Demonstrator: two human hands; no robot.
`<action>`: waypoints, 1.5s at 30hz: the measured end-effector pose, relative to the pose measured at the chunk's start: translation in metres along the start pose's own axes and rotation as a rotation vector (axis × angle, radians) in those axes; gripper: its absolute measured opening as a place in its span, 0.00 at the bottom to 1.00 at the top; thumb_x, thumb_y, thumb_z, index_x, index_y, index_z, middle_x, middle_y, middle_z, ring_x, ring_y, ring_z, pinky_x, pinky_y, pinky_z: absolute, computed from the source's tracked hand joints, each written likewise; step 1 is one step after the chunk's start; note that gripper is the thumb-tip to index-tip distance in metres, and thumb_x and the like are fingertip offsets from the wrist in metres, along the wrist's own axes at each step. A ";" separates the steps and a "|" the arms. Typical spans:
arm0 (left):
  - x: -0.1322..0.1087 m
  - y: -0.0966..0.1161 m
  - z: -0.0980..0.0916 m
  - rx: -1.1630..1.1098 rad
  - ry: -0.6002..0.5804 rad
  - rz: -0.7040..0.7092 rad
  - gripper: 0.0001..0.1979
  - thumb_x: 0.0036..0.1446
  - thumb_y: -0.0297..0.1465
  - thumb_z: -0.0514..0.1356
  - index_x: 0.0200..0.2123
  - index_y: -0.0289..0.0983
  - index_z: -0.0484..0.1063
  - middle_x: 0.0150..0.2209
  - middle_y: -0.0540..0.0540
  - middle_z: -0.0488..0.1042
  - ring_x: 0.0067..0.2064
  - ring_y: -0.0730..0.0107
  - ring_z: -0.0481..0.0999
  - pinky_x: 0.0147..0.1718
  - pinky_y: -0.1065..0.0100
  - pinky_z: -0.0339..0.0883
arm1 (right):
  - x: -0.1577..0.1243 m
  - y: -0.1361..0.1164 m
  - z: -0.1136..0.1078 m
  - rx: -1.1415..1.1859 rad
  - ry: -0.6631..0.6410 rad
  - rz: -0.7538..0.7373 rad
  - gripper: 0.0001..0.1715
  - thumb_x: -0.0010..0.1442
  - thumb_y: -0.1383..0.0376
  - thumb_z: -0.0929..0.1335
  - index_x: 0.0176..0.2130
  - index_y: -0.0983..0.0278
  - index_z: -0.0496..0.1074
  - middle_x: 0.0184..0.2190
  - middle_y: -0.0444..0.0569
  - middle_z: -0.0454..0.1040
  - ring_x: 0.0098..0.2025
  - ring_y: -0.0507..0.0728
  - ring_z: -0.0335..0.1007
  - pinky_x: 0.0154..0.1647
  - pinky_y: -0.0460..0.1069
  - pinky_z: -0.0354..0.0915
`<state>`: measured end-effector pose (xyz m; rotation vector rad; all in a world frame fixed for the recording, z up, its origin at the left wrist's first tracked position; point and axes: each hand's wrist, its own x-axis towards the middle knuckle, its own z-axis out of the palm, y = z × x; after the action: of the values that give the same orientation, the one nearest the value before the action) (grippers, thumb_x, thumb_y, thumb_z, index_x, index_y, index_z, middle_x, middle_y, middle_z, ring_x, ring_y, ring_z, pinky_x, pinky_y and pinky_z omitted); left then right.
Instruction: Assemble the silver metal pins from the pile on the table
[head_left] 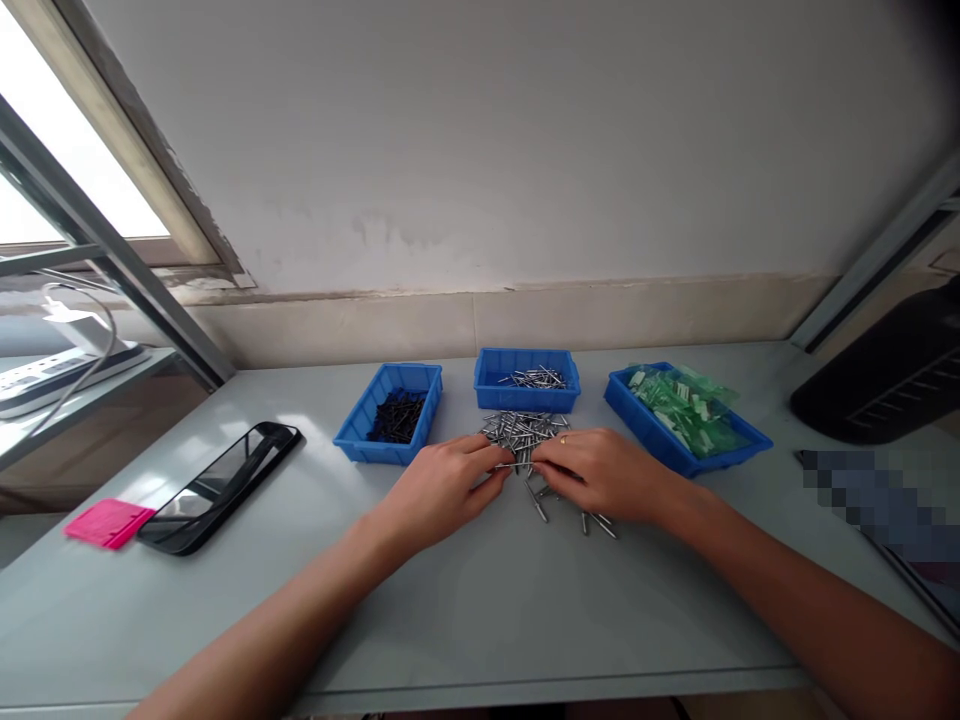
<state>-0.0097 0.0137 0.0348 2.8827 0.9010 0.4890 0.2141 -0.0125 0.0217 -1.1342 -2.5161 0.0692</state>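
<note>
Silvery metal pins [525, 428] lie in a loose pile at the middle of the grey table, with several more scattered nearer me. My left hand [454, 485] is at the pile's left edge, its thumb and fingers pinched on one end of a thin metal pin [515, 465]. From the right, my right hand [600, 472] pinches the other end of that pin. Behind the pile, a blue tray [527, 401] holds more metal pins. A second blue tray [379, 451] to the left contains black pieces [397, 417].
A blue tray [652, 440] with green plastic packets [694, 410] stands at the right. Further right are a black bottle [885, 360] and a pixelated flat object [885, 510]. On the left lie a dark phone-like object [221, 488] and a pink item [109, 523]. A wall rises behind.
</note>
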 end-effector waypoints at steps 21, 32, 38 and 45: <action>-0.002 0.010 -0.001 -0.261 0.079 0.001 0.06 0.61 0.31 0.53 0.37 0.36 0.69 0.34 0.48 0.70 0.34 0.72 0.70 0.33 0.70 0.67 | 0.001 -0.006 0.001 0.031 -0.044 -0.029 0.13 0.65 0.63 0.59 0.34 0.63 0.69 0.27 0.44 0.72 0.30 0.51 0.67 0.29 0.47 0.56; -0.001 0.009 0.002 -0.186 -0.016 -0.052 0.07 0.61 0.32 0.53 0.32 0.36 0.67 0.30 0.50 0.73 0.31 0.73 0.72 0.28 0.71 0.64 | 0.001 -0.010 -0.002 0.106 0.176 -0.151 0.12 0.65 0.65 0.60 0.46 0.64 0.68 0.33 0.47 0.74 0.35 0.52 0.69 0.36 0.47 0.63; 0.000 0.004 0.002 -0.215 0.068 -0.081 0.09 0.63 0.35 0.53 0.40 0.38 0.70 0.33 0.49 0.73 0.34 0.72 0.73 0.31 0.71 0.66 | 0.002 -0.002 -0.004 0.080 0.210 -0.102 0.11 0.66 0.65 0.59 0.42 0.64 0.68 0.32 0.48 0.73 0.36 0.53 0.68 0.38 0.49 0.63; 0.001 -0.001 0.001 -0.217 0.179 -0.108 0.08 0.63 0.31 0.53 0.39 0.39 0.72 0.33 0.49 0.73 0.36 0.71 0.72 0.34 0.70 0.66 | -0.002 -0.002 -0.012 0.205 0.106 0.080 0.07 0.64 0.63 0.61 0.42 0.62 0.64 0.34 0.45 0.71 0.33 0.51 0.66 0.33 0.46 0.62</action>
<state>-0.0090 0.0151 0.0340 2.6119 0.9564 0.7904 0.2182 -0.0163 0.0324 -1.1236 -2.3105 0.2744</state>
